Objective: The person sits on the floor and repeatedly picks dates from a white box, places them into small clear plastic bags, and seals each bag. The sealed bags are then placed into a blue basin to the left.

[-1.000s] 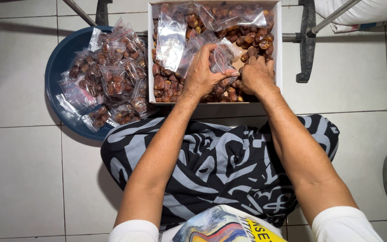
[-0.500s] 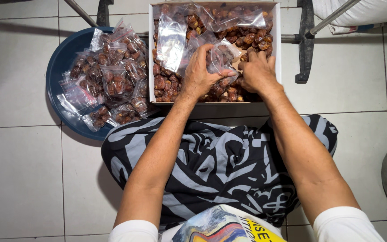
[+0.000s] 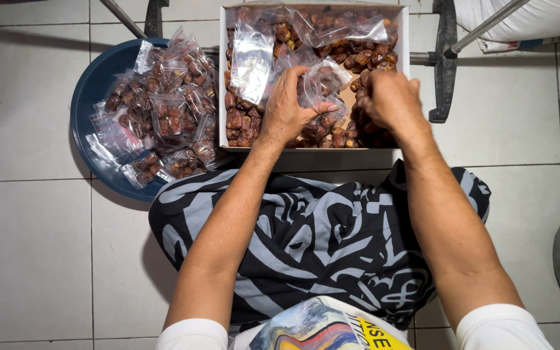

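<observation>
The left hand [image 3: 286, 110] pinches a small clear plastic bag [image 3: 319, 81] — crinkly, glossy, partly filled with dates — over the white cardboard box [image 3: 404, 78]. The right hand [image 3: 390, 97] is curled knuckles-up in the loose dates [image 3: 364, 58], wrinkled and brown; what its fingers grip I cannot tell. Limp empty bags [image 3: 251, 58] lie on the fruit. Left of the box, a round blue basin [image 3: 89, 97] holds filled bags [image 3: 163, 113] on the tiled floor [image 3: 27, 246].

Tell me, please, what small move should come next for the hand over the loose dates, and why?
Probably the right hand should carry dates to the small clear bag: the left hand holds that bag over the box, and it looks only partly filled.
</observation>
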